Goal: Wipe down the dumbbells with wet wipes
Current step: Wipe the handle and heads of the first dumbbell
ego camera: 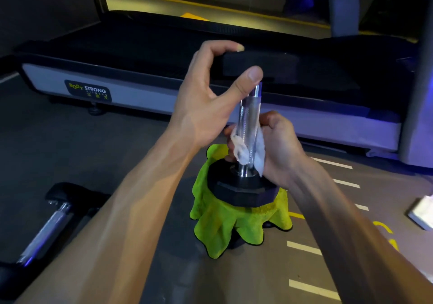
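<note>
Wrapping wet wipe (pixel 243 148) round chrome handle (pixel 248 125), my right hand (pixel 278 146) gripped low, just above lower head on green towel (pixel 225 228). Left hand (pixel 210 93) pinched upper head, steadying upright dumbbell (pixel 248 135). Judged risk: towel perch soft; hard rubbing could topple it. Treadmill (pixel 164 86) stood beyond.

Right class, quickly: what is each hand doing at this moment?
Left hand: grips the top head of the upright dumbbell.
Right hand: holds a wet wipe wrapped round the chrome handle.
</note>
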{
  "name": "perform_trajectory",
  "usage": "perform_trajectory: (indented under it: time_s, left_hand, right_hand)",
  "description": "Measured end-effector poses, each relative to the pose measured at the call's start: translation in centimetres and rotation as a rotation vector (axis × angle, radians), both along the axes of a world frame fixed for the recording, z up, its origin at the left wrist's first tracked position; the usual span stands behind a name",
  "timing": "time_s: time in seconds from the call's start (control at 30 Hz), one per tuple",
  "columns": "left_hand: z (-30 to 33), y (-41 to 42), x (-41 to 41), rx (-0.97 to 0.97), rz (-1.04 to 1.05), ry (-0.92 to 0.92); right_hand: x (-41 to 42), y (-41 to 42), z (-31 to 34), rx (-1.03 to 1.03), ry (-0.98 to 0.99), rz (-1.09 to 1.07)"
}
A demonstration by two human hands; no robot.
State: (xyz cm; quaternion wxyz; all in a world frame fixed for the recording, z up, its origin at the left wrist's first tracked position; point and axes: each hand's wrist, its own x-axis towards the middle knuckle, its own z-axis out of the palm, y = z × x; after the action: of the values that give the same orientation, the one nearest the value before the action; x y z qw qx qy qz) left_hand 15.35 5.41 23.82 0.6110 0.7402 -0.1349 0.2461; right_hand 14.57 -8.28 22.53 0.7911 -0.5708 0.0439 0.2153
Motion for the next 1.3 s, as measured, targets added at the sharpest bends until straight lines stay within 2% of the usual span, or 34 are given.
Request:
perform_trajectory:
  time_s: [0.1,0.2,0.23,0.37,0.47,0.57,0.63,0.73,0.83,0.9,1.13,1.3]
  left_hand:
    - [-0.2,0.0,0.2,-0.011,0.005,-0.014]
    - [-0.3,-0.2,0.2,-0.01,-0.005,-0.02]
    - [-0.2,-0.3,0.1,-0.002,-0.015,-0.022]
    - [0.0,-0.7,0.0,0.012,-0.024,-0.045]
    - [-0.1,-0.6,0.4,-0.005,-0.004,-0.021]
    - [-0.5,0.5,0.6,-0.049,-0.001,0.007]
    - [-0.7,1.3,0.2,-0.061,-0.022,0.013]
    - [-1.5,2.0,-0.7,-0.109,-0.019,0.056]
    - [-3.7,1.3,-1.8,-0.271,-0.01,0.295]
    - [-5.0,0.6,-2.7,-0.263,-0.093,0.415]
    - [-4.2,-1.8,-3.7,-0.135,0.016,0.429]
    - [-4.0,-1.7,-4.5,-0.192,0.017,0.481]
  right_hand:
    - [0.1,0.9,-0.6,-0.094,-0.014,-0.154]
    - [-1.7,2.3,-0.6,-0.417,-0.185,-0.364]
    - [-2.2,2.8,-0.4,-0.448,-0.243,-0.419]
    - [-2.2,4.0,0.7,-0.332,-0.496,-0.581]
    - [-1.7,2.5,-0.3,-0.554,-0.645,-0.379]
    - [-1.9,-1.1,-2.1,-0.962,-0.609,0.054]
    - [-2.1,-2.9,-3.4,-1.1,-0.624,0.211]
    - [-2.7,-2.9,-3.9,-1.039,-0.634,0.194]
    - [-2.9,-2.6,-3.9,-0.931,-0.659,0.158]
    - [-2.9,-2.7,-3.8,-0.908,-0.679,0.158]
    - [-4.5,-1.7,-3.8,-1.065,-0.782,0.061]
    - [-5.1,-0.9,-3.8,-1.048,-0.79,0.017]
